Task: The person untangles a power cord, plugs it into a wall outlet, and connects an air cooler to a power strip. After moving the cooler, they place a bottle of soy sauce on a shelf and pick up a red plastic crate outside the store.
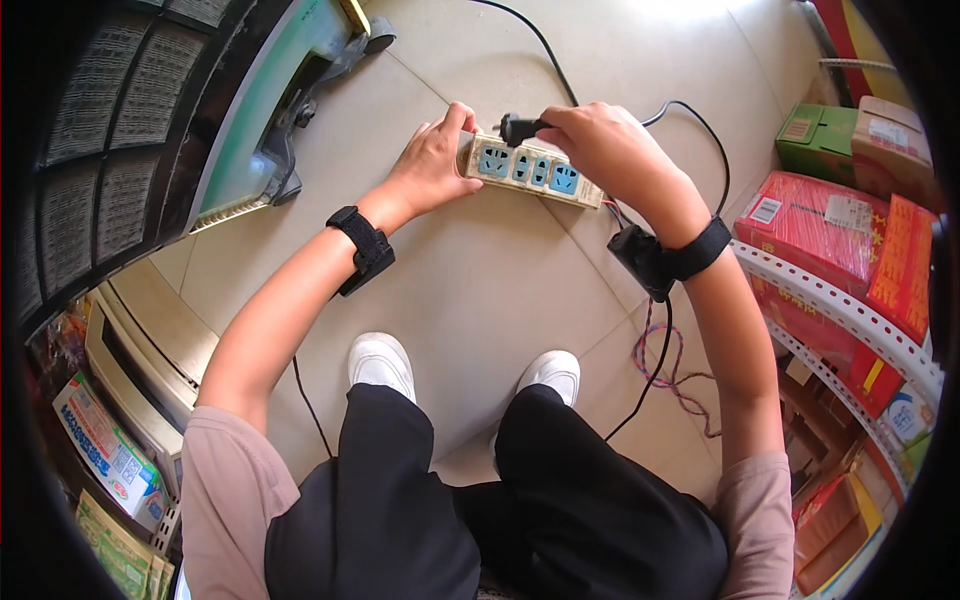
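My left hand (435, 165) grips the left end of a dirty white power strip (510, 182) with blue socket faces, thumb at its near edge and fingers at the far side. A black power plug (521, 130) is held in my right hand (596, 135), above the strip's far edge, its pins pointing left and out of the sockets. A black cable (551, 56) runs from behind my right hand towards the top of the view. Thin red and blue wires (613, 210) leave the strip's right end. Each wrist wears a black strap with a small box.
Tiled floor (480, 277) lies under the strip. A twisted red and blue wire (679, 379) is on the floor at right. White perforated shelves (832, 292) carry boxes (814, 217) on the right. A large black-framed appliance (142, 142) with feet stands at left. My white shoes (381, 364) are below.
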The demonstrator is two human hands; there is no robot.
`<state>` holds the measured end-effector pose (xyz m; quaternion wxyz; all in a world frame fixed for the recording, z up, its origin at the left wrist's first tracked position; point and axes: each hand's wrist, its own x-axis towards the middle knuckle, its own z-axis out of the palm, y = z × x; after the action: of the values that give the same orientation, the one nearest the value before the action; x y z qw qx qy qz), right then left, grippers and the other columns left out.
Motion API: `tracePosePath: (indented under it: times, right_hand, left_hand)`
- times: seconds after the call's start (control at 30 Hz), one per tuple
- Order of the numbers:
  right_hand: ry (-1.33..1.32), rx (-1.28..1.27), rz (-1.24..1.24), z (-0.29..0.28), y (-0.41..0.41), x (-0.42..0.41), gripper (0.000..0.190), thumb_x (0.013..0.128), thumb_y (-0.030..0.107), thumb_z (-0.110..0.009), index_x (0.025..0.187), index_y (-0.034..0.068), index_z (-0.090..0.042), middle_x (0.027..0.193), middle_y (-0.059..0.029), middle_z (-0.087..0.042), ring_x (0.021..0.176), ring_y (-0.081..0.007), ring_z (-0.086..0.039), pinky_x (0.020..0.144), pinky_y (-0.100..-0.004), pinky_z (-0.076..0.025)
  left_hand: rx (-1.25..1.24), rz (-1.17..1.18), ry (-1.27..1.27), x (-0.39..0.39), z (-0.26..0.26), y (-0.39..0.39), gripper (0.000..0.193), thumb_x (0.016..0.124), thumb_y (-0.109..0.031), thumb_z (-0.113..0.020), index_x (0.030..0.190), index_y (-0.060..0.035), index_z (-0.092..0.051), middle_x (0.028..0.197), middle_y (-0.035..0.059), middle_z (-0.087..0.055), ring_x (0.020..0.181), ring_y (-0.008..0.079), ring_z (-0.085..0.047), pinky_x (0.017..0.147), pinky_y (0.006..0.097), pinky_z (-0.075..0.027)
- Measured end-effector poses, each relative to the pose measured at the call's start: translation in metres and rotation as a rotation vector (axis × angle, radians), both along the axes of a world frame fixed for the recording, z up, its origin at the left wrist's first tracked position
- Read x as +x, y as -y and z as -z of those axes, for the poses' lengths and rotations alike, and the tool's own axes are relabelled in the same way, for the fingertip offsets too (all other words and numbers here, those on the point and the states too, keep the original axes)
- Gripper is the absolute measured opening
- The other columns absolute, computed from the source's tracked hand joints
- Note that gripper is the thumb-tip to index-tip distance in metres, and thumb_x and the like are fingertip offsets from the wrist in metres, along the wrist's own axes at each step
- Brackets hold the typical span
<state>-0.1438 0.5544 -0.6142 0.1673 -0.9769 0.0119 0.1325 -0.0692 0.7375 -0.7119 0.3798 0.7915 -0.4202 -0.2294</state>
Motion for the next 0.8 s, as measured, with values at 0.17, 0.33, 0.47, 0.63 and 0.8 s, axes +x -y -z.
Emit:
tracePosePath:
  times: [0.17, 0.33, 0.47, 0.63, 0.8]
  right_hand:
    - [-0.190, -0.080, -0.074, -0.002, -0.014, 0.008, 0.016, 0.075, 0.015, -0.054, 0.069, 0.001, -0.057, 0.061, -0.0158, -0.053, 0.060, -0.0323, -0.052, 0.056, -0.0389, -0.041]
    - [-0.075, -0.080, -0.090, 0.002, -0.024, 0.017, 0.016, 0.072, 0.013, -0.057, 0.066, -0.001, -0.058, 0.062, -0.0174, -0.055, 0.061, -0.0329, -0.054, 0.057, -0.0375, -0.043]
    - [-0.073, -0.091, -0.148, 0.002, -0.032, 0.019, 0.016, 0.072, 0.013, -0.057, 0.065, -0.001, -0.058, 0.063, -0.0168, -0.056, 0.059, -0.0322, -0.055, 0.056, -0.0369, -0.044]
    - [-0.115, -0.206, -0.282, 0.004, -0.049, 0.017, 0.005, 0.064, 0.009, -0.059, 0.061, 0.004, -0.059, 0.063, -0.0110, -0.059, 0.058, -0.0257, -0.058, 0.052, -0.0329, -0.046]
    - [-0.090, -0.259, -0.303, 0.011, -0.050, 0.020, 0.003, 0.063, 0.010, -0.059, 0.060, 0.008, -0.059, 0.063, -0.0070, -0.060, 0.058, -0.0222, -0.059, 0.050, -0.0311, -0.047]
  left_hand:
    - [-0.041, -0.001, 0.007, 0.001, 0.001, -0.002, 0.058, 0.052, -0.015, -0.071, 0.095, -0.0099, -0.032, 0.092, 0.0031, -0.052, 0.063, 0.0190, -0.044, 0.066, 0.0323, -0.039]
    - [-0.034, -0.005, 0.038, 0.001, 0.005, 0.000, 0.057, 0.054, -0.020, -0.071, 0.094, -0.0103, -0.033, 0.092, 0.0030, -0.052, 0.063, 0.0192, -0.044, 0.065, 0.0323, -0.040]
    - [-0.036, -0.010, 0.038, 0.003, 0.005, -0.003, 0.056, 0.054, -0.022, -0.071, 0.094, -0.0105, -0.033, 0.090, 0.0032, -0.051, 0.062, 0.0195, -0.045, 0.064, 0.0325, -0.040]
    - [0.034, -0.022, -0.043, 0.001, -0.004, 0.000, 0.055, 0.054, -0.018, -0.071, 0.094, -0.0103, -0.034, 0.089, 0.0068, -0.051, 0.073, 0.0270, -0.048, 0.070, 0.0361, -0.039]
    - [0.079, -0.021, -0.097, 0.000, -0.009, 0.002, 0.054, 0.055, -0.016, -0.071, 0.094, -0.0105, -0.034, 0.094, 0.0110, -0.052, 0.087, 0.0341, -0.050, 0.075, 0.0402, -0.039]
